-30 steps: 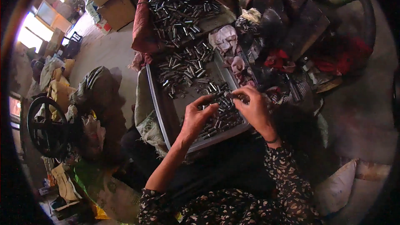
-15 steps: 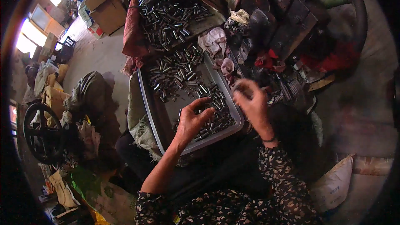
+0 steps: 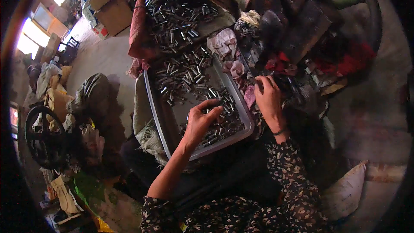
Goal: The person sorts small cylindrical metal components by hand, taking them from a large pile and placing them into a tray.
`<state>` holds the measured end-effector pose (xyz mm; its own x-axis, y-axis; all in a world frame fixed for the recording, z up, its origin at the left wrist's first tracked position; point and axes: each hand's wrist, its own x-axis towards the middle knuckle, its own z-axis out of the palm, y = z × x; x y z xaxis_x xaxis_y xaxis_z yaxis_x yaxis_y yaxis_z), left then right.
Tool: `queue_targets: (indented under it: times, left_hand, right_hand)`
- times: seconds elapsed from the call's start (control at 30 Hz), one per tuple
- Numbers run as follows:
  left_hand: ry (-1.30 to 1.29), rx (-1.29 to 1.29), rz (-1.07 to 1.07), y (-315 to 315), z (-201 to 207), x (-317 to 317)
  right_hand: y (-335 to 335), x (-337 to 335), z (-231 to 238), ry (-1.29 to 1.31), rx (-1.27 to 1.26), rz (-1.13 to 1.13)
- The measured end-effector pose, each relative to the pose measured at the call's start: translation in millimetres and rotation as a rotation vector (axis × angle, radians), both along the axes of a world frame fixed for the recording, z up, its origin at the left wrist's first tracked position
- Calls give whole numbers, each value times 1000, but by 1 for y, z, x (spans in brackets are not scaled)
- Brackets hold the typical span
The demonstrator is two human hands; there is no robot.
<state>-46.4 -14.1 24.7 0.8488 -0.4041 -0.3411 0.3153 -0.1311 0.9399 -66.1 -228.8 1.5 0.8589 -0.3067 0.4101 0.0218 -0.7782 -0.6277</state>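
My left hand (image 3: 201, 123) is above the front part of a grey plastic tray (image 3: 156, 118), its thumb and forefinger drawn together. Whatever lies between those fingertips is too small to make out. Many short metal pins (image 3: 189, 75), some shiny and some dark, lie loose in the tray, thickest at its far end and near right corner. Just past the tray's right rim is my right hand (image 3: 270, 101), back upward and fingers curled over dark clutter. Its fingertips are partly hidden, so what they hold cannot be seen. Beside it lies a pink rag (image 3: 249, 96).
A reddish sack (image 3: 139, 28) beyond the tray carries a larger heap of pins. Crumpled cloths (image 3: 222, 42) and dark metal parts (image 3: 304, 32) crowd the right. On the left stand a black handwheel (image 3: 44, 137), a grey bundle (image 3: 92, 95) and cardboard boxes (image 3: 113, 15).
My right hand has shifted slightly right and up, turning from a blurred ring of thumb and finger to a palm-down curl. My left hand has stayed nearly in place.
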Motion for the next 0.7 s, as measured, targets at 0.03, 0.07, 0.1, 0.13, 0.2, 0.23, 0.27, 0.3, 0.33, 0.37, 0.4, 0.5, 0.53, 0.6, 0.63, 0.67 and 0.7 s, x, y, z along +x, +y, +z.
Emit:
queue_targets:
  times: [0.03,0.07,0.1,0.13,0.2,0.23,0.27,0.3,0.33,0.37,0.4,0.5,0.53,0.6,0.63,0.67,0.7]
  left_hand:
    - [-12,-36,14,2,-3,2]
    - [-14,-25,27,1,-3,3]
    - [-36,-43,46,-1,-5,4]
    - [-60,-67,55,-5,-1,4]
    - [75,-99,72,-3,6,1]
    - [13,-51,45,-1,5,1]
    - [-48,-3,17,1,3,0]
    - [-125,33,15,2,2,1]
    - [-124,33,14,3,2,0]
    - [-107,63,-7,4,3,-1]
    - [-92,94,-26,5,7,-2]
    - [-153,145,-50,7,0,-5]
    - [-153,136,-58,7,0,-6]
    - [-302,279,-62,7,4,-8]
    - [-320,233,-36,6,-5,-9]
    - [-320,225,-42,5,-7,-10]
    - [-262,258,-64,3,-4,-11]
  right_hand:
    - [8,-5,10,2,78,70]
    - [16,-9,17,1,89,83]
    - [27,-14,20,54,221,198]
    - [34,-18,21,106,347,305]
    - [46,-26,15,209,399,317]
    - [50,-28,11,217,441,328]
    - [54,-28,9,225,483,338]
    - [55,-28,10,238,490,357]
    - [55,-28,10,239,491,356]
    - [55,-29,10,259,482,366]
    - [55,-29,10,278,474,378]
    - [56,-28,11,210,345,417]
    - [56,-28,9,211,338,408]
    - [59,-28,5,195,342,418]
    - [59,-29,6,191,281,405]
    - [57,-30,5,192,275,397]
    - [55,-32,1,188,218,389]
